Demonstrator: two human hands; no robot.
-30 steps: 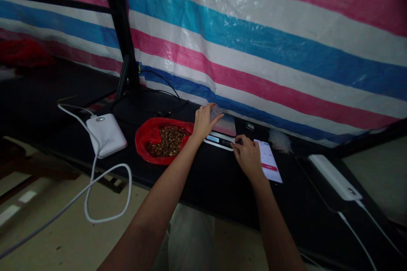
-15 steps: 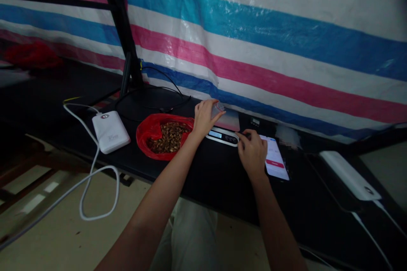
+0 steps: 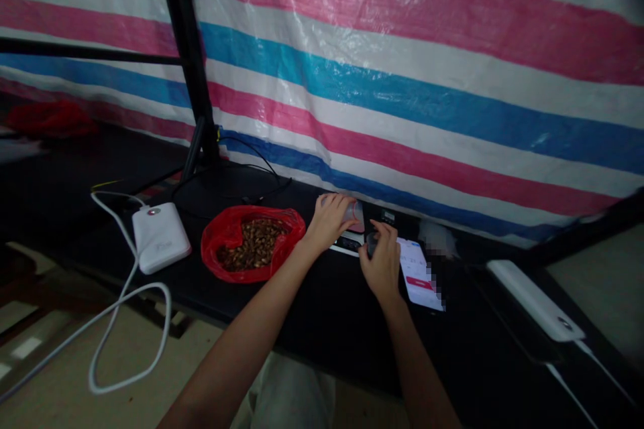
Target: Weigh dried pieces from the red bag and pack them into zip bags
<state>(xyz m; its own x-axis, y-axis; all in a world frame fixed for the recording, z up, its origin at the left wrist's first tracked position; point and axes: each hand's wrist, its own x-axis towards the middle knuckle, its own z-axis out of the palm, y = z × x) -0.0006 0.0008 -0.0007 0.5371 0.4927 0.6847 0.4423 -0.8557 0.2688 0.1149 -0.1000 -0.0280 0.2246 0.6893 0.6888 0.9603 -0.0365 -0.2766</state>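
Scale (image 3: 347,243) lies on the black table (image 3: 342,322); above its plate (image 3: 356,226) the left hand (image 3: 329,220), half-curled, grips a clear plastic item (image 3: 350,212). Right of the scale, the curled right hand (image 3: 381,258) holds a small, indistinct dark piece (image 3: 372,242). Left of it sits a red bag (image 3: 212,241) of brown bits (image 3: 257,241).

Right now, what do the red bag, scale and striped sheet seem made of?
Red bag: probably thin, glossy plastic, given its crinkled, shiny folds. Scale, partly hidden: white casing, likely smooth hard plastic from its even edge. Striped sheet: likely glossy plastic, showing bright highlights and creases.
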